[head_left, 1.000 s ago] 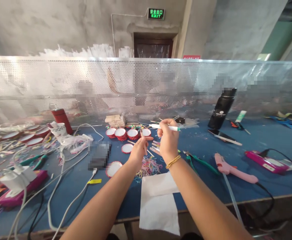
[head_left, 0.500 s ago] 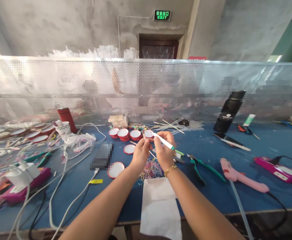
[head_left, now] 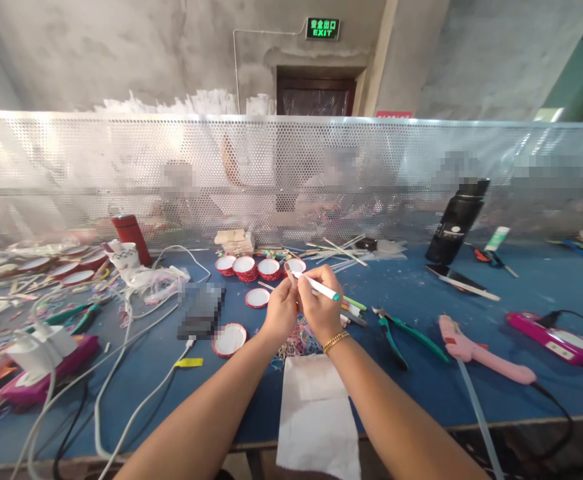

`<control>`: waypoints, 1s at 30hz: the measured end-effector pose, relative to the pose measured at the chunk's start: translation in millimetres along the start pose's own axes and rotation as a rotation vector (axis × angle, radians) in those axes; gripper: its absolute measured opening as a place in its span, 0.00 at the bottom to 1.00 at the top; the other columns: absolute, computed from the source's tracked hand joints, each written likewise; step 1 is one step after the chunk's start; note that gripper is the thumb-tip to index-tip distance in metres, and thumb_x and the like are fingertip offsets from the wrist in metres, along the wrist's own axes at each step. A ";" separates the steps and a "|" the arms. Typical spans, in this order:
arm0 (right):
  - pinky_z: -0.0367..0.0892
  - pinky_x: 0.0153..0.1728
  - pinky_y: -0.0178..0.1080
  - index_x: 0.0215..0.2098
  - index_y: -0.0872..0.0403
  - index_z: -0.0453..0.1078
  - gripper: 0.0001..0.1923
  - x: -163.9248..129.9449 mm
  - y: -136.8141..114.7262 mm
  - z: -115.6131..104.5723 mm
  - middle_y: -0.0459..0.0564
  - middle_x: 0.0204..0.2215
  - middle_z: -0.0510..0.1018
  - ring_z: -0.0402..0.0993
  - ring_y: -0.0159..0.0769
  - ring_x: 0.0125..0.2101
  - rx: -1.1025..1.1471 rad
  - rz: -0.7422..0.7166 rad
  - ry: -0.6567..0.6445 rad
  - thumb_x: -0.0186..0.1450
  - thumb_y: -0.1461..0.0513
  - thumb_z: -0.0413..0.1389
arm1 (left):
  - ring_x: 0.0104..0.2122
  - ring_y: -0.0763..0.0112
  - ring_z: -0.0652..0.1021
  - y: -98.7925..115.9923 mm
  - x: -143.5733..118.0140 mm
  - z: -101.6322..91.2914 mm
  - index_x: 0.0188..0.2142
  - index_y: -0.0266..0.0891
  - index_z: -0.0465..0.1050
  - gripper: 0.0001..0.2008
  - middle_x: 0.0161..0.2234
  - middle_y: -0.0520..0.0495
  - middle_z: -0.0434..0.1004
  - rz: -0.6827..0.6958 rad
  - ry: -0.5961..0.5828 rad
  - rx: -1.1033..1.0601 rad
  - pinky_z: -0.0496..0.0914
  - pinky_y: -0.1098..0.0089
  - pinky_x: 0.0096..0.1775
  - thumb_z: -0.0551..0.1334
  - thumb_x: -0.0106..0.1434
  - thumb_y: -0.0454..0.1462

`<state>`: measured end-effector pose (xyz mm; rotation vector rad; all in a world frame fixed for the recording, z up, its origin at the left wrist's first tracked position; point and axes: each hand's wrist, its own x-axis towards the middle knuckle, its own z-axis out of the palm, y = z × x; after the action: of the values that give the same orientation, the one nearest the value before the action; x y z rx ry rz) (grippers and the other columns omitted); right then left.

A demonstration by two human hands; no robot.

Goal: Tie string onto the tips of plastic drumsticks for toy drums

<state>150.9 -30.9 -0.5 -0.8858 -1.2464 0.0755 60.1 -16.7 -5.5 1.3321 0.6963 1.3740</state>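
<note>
Hands met above the middle of the blue table point(head_left: 421, 373), a little in front of your chest. Your right hand point(head_left: 321, 307) was closed around a white pen with a green tip point(head_left: 316, 287); the thumb and the first fingers pinched its barrel, and the green end pointed right and slightly down. Your left hand point(head_left: 281, 310) was closed as well, its thumb and forefinger pinching a thin wooden stick point(head_left: 288, 272) that stood nearly upright. The white end of the pen met the stick at the fingertips, and the two hands touched each other there.

Below the hands lay a loose heap of coloured threads point(head_left: 298, 343). A white sheet of paper point(head_left: 316, 413) lay nearer to you, hanging over the table edge. Just beyond the hands stood a row of small red cups with white insides point(head_left: 256, 268); two more lay flat to the left, one of them point(head_left: 228, 339) beside a dark phone point(head_left: 200, 310) with a white cable plugged in.

To the right of your right hand lay green-handled pliers point(head_left: 401, 333), then a pink glue gun point(head_left: 476, 350), and, well apart, a magenta box with a black cord point(head_left: 556, 337). A black bottle point(head_left: 456, 220) stood near the perforated metal screen point(head_left: 121, 173) at the back of the table. A red flask point(head_left: 131, 237) stood at the back left.
</note>
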 end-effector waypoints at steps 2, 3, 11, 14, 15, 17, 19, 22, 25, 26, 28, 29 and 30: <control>0.66 0.35 0.41 0.30 0.50 0.64 0.09 -0.5 -0.1 0.1 0.45 0.27 0.74 0.71 0.38 0.30 -0.001 -0.009 -0.008 0.67 0.57 0.57 | 0.24 0.76 0.63 0.2 -0.4 0.6 0.26 0.38 0.67 0.22 0.22 0.53 0.65 0.029 0.001 0.043 0.60 0.74 0.27 0.67 0.59 0.54; 0.66 0.35 0.41 0.30 0.50 0.64 0.09 -0.8 -0.1 0.2 0.45 0.27 0.74 0.71 0.38 0.30 -0.002 -0.014 -0.013 0.67 0.57 0.57 | 0.25 0.75 0.63 0.4 -0.7 0.9 0.26 0.38 0.68 0.22 0.23 0.53 0.66 0.039 0.003 0.059 0.60 0.73 0.27 0.66 0.59 0.54; 0.65 0.36 0.41 0.30 0.50 0.65 0.10 -0.9 -3.0 -1.0 0.46 0.27 0.74 0.71 0.39 0.30 -0.008 -0.035 -0.018 0.69 0.56 0.56 | 0.25 0.74 0.63 1.7 -1.5 0.9 0.25 0.39 0.67 0.22 0.22 0.53 0.64 0.034 0.017 0.051 0.61 0.73 0.28 0.67 0.60 0.54; 0.65 0.35 0.41 0.30 0.50 0.65 0.11 -0.8 -3.7 -1.0 0.45 0.27 0.74 0.72 0.39 0.30 -0.014 -0.040 -0.021 0.69 0.56 0.56 | 0.26 0.74 0.64 3.8 -1.8 1.3 0.25 0.39 0.67 0.22 0.22 0.53 0.63 0.024 0.015 0.038 0.61 0.73 0.28 0.67 0.60 0.53; 0.65 0.35 0.41 0.30 0.50 0.65 0.11 -0.8 -3.8 -0.9 0.45 0.27 0.74 0.72 0.38 0.30 -0.014 -0.038 -0.022 0.69 0.56 0.56 | 0.26 0.73 0.64 4.7 -2.0 1.5 0.25 0.39 0.67 0.21 0.22 0.53 0.63 0.019 0.015 0.036 0.61 0.73 0.28 0.67 0.59 0.53; 0.65 0.35 0.41 0.30 0.50 0.64 0.11 -0.9 -4.1 -0.5 0.45 0.27 0.74 0.72 0.38 0.30 -0.016 -0.035 -0.019 0.69 0.56 0.56 | 0.26 0.74 0.64 6.4 -2.6 1.8 0.25 0.39 0.66 0.21 0.22 0.53 0.63 0.012 0.014 0.037 0.61 0.73 0.28 0.67 0.59 0.52; 0.66 0.35 0.41 0.30 0.50 0.65 0.11 -0.8 -4.4 -0.3 0.45 0.27 0.74 0.72 0.38 0.30 -0.021 -0.036 -0.020 0.69 0.56 0.56 | 0.26 0.74 0.64 7.9 -3.2 2.1 0.24 0.39 0.66 0.21 0.21 0.53 0.63 0.012 0.012 0.039 0.60 0.73 0.28 0.67 0.60 0.52; 0.66 0.35 0.41 0.30 0.50 0.65 0.10 -0.3 -4.8 -0.3 0.45 0.27 0.75 0.72 0.38 0.30 -0.027 -0.038 -0.031 0.69 0.56 0.56 | 0.26 0.73 0.63 9.2 -3.9 2.5 0.24 0.39 0.65 0.21 0.21 0.54 0.62 0.015 0.009 0.036 0.60 0.73 0.28 0.67 0.60 0.52; 0.66 0.34 0.41 0.30 0.50 0.65 0.10 0.3 -4.8 -0.5 0.46 0.27 0.75 0.72 0.38 0.30 -0.030 -0.044 -0.033 0.69 0.56 0.56 | 0.26 0.73 0.63 10.0 -4.1 3.0 0.25 0.39 0.66 0.20 0.21 0.54 0.62 0.020 0.001 0.038 0.60 0.73 0.28 0.66 0.60 0.51; 0.66 0.34 0.41 0.30 0.50 0.65 0.10 0.4 -4.8 -0.6 0.46 0.27 0.75 0.72 0.38 0.30 -0.032 -0.044 -0.034 0.69 0.56 0.56 | 0.26 0.73 0.63 10.1 -4.0 3.2 0.25 0.39 0.66 0.20 0.21 0.54 0.61 0.022 -0.001 0.038 0.60 0.73 0.28 0.66 0.60 0.51; 0.66 0.34 0.41 0.31 0.49 0.65 0.10 0.6 -4.9 -0.6 0.46 0.27 0.75 0.72 0.38 0.30 -0.037 -0.045 -0.035 0.69 0.56 0.56 | 0.25 0.73 0.63 9.9 -3.7 3.2 0.24 0.39 0.66 0.20 0.21 0.54 0.61 0.020 0.006 0.036 0.60 0.73 0.28 0.66 0.61 0.50; 0.66 0.33 0.40 0.30 0.49 0.65 0.10 0.5 -4.9 -0.6 0.45 0.27 0.74 0.71 0.38 0.30 -0.035 -0.044 -0.033 0.69 0.56 0.56 | 0.25 0.74 0.63 9.5 -3.5 3.0 0.24 0.39 0.65 0.20 0.21 0.54 0.61 0.016 0.015 0.036 0.59 0.73 0.28 0.66 0.61 0.50; 0.66 0.33 0.40 0.30 0.49 0.64 0.10 0.5 -4.9 -0.5 0.45 0.26 0.74 0.71 0.38 0.29 -0.030 -0.042 -0.030 0.69 0.56 0.56 | 0.24 0.75 0.62 8.9 -3.3 2.7 0.23 0.39 0.65 0.20 0.21 0.54 0.61 0.012 0.024 0.037 0.59 0.73 0.27 0.66 0.61 0.49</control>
<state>149.5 -34.2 3.0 -0.8866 -1.2965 0.0363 59.6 -22.9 2.1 1.3531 0.7343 1.3942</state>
